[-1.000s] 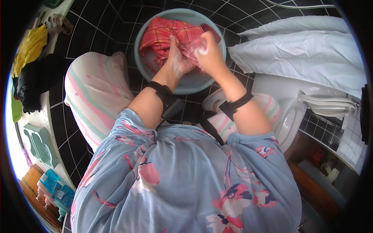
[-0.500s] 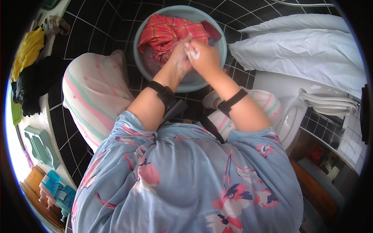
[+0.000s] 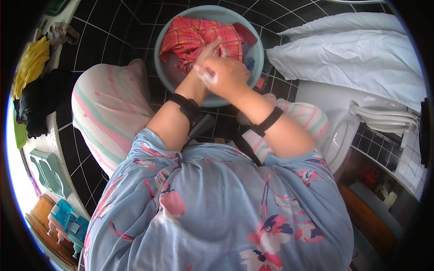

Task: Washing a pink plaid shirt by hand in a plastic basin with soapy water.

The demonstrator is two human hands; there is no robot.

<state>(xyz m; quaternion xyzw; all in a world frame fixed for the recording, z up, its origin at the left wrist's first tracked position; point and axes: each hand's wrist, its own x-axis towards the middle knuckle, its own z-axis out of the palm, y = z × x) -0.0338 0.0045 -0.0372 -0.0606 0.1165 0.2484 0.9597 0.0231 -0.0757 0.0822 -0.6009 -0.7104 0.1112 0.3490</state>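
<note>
Over a round light-blue basin (image 3: 159, 67), my two hands are pressed together. My left hand (image 3: 209, 53) has its fingers stretched out toward the far side. Across the base of it lies my right hand (image 3: 228, 77), its fingers curled over the left hand near the wrist; motion blurs them a little. Whitish suds show on the right hand's fingers. Beneath and beyond both hands, a red plaid cloth (image 3: 185, 38) lies bunched in the basin, partly in water. Neither hand visibly grips the cloth.
My knees in striped trousers (image 3: 108, 108) flank the basin. Pale draped sheeting (image 3: 343, 58) hangs at the right above a white fixture (image 3: 337, 135). Along the left ledge are a yellow cloth (image 3: 32, 63), a black cloth (image 3: 40, 104) and pump bottles (image 3: 68, 221). Dark tiles (image 3: 101, 22) surround the basin.
My right hand has slid nearer and to the left, from the left hand's fingers toward its wrist. The left hand's fingers show more stretched out. The cloth stays in place.
</note>
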